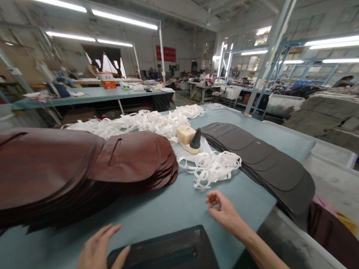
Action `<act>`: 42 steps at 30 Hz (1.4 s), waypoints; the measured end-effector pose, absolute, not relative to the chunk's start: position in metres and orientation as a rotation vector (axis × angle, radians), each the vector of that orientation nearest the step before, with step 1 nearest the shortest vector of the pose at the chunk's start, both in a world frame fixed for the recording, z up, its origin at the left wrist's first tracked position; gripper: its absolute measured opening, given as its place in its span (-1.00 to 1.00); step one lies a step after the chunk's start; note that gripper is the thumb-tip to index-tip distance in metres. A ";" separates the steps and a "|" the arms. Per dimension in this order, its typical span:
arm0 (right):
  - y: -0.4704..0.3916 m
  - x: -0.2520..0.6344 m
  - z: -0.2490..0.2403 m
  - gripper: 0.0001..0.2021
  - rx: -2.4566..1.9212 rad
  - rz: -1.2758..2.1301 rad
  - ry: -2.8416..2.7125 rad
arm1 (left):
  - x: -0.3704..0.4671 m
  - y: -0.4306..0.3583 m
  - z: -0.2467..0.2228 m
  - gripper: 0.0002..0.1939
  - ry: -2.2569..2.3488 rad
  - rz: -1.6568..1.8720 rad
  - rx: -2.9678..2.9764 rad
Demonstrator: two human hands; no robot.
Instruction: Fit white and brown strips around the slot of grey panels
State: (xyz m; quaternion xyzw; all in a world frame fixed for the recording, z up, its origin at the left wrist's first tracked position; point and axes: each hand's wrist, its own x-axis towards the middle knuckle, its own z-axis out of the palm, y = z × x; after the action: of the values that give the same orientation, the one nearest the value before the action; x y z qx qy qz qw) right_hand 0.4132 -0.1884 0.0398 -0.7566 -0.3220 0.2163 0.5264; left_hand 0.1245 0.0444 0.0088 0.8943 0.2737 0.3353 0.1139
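A black panel (168,261) with a slot along its upper part lies at the near edge of the table. My left hand (96,261) is at its left corner, fingers stretched out and the thumb over the panel's edge; whether it presses on it I cannot tell. Beyond the panel's right side, my right hand (224,214) hovers with loosely curled fingers and nothing visible in them. Just past that hand lies a small heap of white strips (212,167). Behind the heap are a cream-coloured block (185,134) and a black cone (196,139) on a pale base.
Stacked brown leather-like panels (131,155) cover the left of the blue-green table (161,211). A fanned stack of dark grey panels (259,152) runs along the right. More white strips (141,123) lie behind. Plastic bins (335,154) stand beyond the right edge.
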 end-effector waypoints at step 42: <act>-0.172 0.323 0.034 -0.78 -1.966 0.725 -1.607 | 0.072 0.000 0.040 -0.70 0.842 0.000 1.915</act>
State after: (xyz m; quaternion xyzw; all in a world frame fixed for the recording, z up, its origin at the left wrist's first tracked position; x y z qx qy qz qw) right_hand 0.3226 -0.1717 0.0340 -0.7212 -0.5896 0.2661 0.2478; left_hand 0.0724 -0.0001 0.0395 0.7921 0.3485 0.0002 0.5012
